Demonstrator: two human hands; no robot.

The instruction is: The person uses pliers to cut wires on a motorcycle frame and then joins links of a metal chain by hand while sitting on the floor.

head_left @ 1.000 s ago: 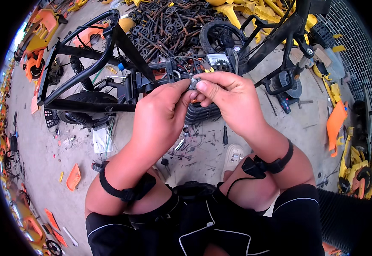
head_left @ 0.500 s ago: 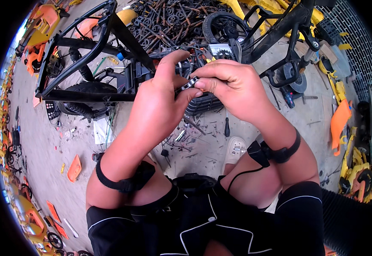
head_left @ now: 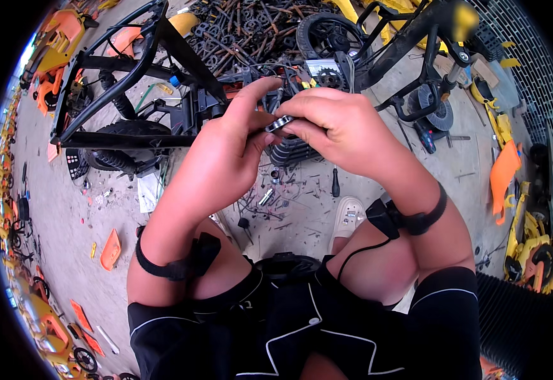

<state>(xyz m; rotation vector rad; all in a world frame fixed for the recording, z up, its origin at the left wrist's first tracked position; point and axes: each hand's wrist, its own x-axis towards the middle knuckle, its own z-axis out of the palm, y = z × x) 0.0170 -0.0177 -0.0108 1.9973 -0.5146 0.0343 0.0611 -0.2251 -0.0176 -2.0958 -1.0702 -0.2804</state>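
A small dark and silver metal ring, which looks like a bearing, is pinched between both my hands in front of me. Thumb and fingers of my left hand close on its left side, with the index finger pointing up and away from it. From the other side, the thumb and curled index finger of my right hand grip the ring. My fingers cover part of it. Beyond and beneath the hands, a dark ribbed metal part lies on the floor, partly hidden.
A black tubular frame stands at left; another dark frame is at right. Behind lie a pile of rusty cranks and a black wheel. A screwdriver and a cordless drill rest on the floor.
My hands have shifted slightly left, and the ring has tilted between my fingers. The right thumb has slid under the index finger. Both hands keep their grip.
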